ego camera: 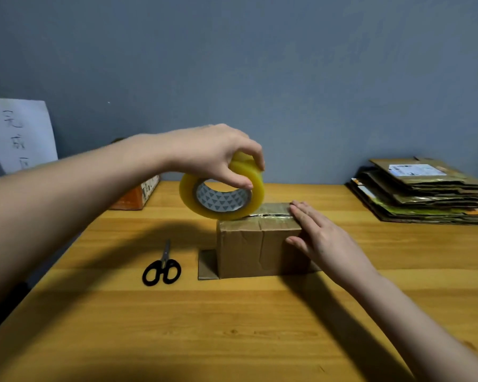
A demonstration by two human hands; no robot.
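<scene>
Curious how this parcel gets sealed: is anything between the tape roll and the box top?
Nothing visible does. The left hand holds the tape roll at the left end of the box, on its top seam. The right hand rests flat on the right end; the scissors lie aside on the table.

wooden table (232, 326) | cardboard box (249, 249) | scissors (162, 267) | flat carton stack (420, 198) | orange box (131, 198)

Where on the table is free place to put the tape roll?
The wide near strip of the table, in front of the scissors and cardboard box, is bare. Bare wood also lies between the box and the flattened cartons. Tightest: between scissors and box.
</scene>
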